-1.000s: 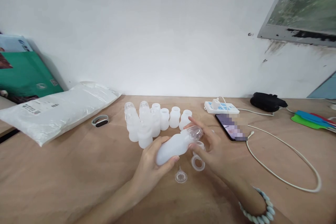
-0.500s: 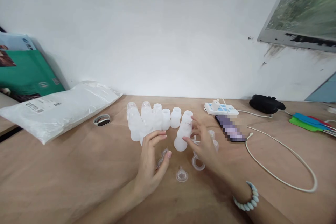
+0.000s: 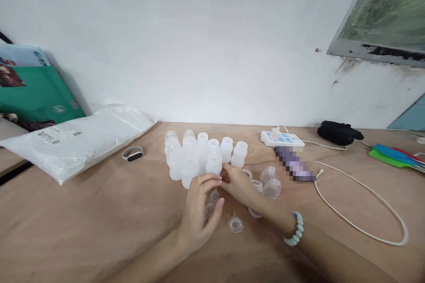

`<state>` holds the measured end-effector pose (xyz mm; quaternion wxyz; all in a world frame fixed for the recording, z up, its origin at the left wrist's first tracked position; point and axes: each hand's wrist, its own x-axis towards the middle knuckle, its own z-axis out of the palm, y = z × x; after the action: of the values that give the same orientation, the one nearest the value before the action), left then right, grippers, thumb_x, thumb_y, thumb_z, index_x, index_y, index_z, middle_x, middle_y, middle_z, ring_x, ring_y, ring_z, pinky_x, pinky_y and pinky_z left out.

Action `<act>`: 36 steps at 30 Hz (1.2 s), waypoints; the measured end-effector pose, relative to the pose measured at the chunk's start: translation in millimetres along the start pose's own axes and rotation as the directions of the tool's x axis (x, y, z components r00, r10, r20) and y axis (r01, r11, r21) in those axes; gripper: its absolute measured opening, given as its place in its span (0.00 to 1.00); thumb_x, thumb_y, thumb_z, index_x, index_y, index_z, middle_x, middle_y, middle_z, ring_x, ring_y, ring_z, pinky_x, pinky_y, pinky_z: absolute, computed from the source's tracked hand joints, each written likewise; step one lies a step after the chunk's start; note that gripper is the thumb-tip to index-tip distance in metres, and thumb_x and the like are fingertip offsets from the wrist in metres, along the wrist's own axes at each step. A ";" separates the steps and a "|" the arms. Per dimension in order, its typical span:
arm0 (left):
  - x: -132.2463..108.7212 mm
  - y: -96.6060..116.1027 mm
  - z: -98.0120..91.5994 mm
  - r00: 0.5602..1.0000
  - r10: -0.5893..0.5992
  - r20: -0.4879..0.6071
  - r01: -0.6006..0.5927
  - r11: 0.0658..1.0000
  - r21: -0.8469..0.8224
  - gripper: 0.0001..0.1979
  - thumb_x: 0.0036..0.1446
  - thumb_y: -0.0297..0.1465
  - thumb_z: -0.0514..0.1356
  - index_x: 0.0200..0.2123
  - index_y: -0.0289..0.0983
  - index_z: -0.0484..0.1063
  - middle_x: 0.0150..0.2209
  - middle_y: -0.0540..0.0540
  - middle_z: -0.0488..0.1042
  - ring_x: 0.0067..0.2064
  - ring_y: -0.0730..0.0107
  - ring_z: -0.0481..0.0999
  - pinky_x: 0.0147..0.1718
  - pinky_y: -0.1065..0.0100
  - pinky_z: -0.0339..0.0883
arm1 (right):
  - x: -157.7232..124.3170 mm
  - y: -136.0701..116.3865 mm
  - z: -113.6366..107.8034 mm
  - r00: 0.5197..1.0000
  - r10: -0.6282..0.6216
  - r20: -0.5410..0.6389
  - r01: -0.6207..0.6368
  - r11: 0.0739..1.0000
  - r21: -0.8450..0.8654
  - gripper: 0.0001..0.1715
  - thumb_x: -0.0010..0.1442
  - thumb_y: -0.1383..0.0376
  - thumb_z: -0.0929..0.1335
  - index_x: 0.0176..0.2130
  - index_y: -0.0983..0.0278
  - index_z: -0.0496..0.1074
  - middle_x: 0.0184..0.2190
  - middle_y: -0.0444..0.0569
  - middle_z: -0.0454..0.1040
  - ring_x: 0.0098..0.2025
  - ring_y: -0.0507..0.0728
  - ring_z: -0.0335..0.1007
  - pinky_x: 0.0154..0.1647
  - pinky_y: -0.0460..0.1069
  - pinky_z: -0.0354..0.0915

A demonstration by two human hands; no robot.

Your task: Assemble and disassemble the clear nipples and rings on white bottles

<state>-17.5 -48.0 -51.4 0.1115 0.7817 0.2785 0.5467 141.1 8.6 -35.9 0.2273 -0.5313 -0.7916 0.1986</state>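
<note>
Leftward since the previous frame, one white, waisted plastic bottle with a clear domed cap [image 3: 214,166] had shifted to the front of the grouped white plastic bottles [image 3: 189,169], the right hand [image 3: 237,182] following. Nearest lay a clear, cone-tipped plastic nipple [image 3: 235,224] on the brown wooden bench [image 3: 133,230]. Beyond it, the left hand [image 3: 198,201] had its grip wide beside two similar nipples [image 3: 214,196]. The right hand's grip was narrow near the capped bottle's base; whether it held it could not be told.
</note>
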 end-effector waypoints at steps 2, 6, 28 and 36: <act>-0.1 -0.2 0.1 1.000 0.009 0.008 -0.009 1.000 0.001 0.19 0.62 0.19 0.53 0.54 0.38 0.60 0.50 0.42 0.66 0.52 0.63 0.66 0.51 0.63 0.60 | 5.4 -3.5 1.5 1.000 0.008 0.018 -0.006 0.996 -0.088 0.05 0.60 0.67 0.69 0.39 0.66 0.71 0.37 0.53 0.80 0.39 0.57 0.77 0.34 0.47 0.63; -0.4 -0.2 0.4 1.000 0.016 0.027 -0.016 1.000 0.007 0.18 0.61 0.19 0.53 0.53 0.38 0.61 0.49 0.42 0.67 0.51 0.62 0.67 0.49 0.63 0.61 | 8.6 -8.0 -0.5 0.997 0.006 0.073 0.013 0.965 -0.262 0.09 0.63 0.63 0.67 0.36 0.66 0.74 0.37 0.55 0.80 0.38 0.59 0.76 0.33 0.47 0.60; -0.4 0.3 1.0 0.994 0.012 0.111 -0.017 0.999 0.047 0.12 0.62 0.20 0.52 0.45 0.40 0.64 0.41 0.44 0.72 0.44 0.61 0.71 0.42 0.61 0.63 | 25.4 -20.5 0.7 0.985 -0.044 0.169 0.128 0.843 -0.523 0.15 0.67 0.65 0.63 0.37 0.66 0.78 0.38 0.58 0.82 0.41 0.62 0.78 0.40 0.51 0.66; -1.3 -1.6 1.9 0.992 0.008 0.128 -0.013 0.999 0.037 0.11 0.62 0.20 0.52 0.44 0.40 0.64 0.40 0.45 0.72 0.43 0.62 0.71 0.42 0.60 0.63 | 32.1 -18.2 9.6 0.986 -0.080 0.145 0.143 0.853 -0.502 0.14 0.67 0.63 0.64 0.36 0.66 0.77 0.36 0.57 0.82 0.38 0.61 0.79 0.37 0.50 0.66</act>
<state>-16.6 -47.2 -53.9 0.1113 0.8187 0.2771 0.4905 111.3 31.3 -28.8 0.0419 -0.5129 -0.8575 -0.0006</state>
